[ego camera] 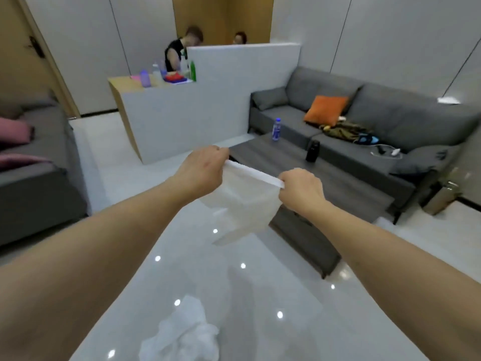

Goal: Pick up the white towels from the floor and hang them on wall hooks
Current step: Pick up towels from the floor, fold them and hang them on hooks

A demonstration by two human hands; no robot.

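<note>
A white towel (242, 204) hangs in the air in front of me, stretched by its top edge between both hands. My left hand (203, 170) pinches the left corner and my right hand (302, 190) pinches the right corner. The cloth droops below them over the glossy floor. A second white towel (182, 334) lies crumpled on the floor near the bottom of the view, between my forearms. No wall hooks are in view.
A dark low coffee table (338, 183) with a water bottle (276, 129) and a black can (312, 151) stands just beyond my hands. Behind it is a grey sofa (403, 121); another grey seat (39, 178) stands left. Two people sit behind a white counter (208, 105).
</note>
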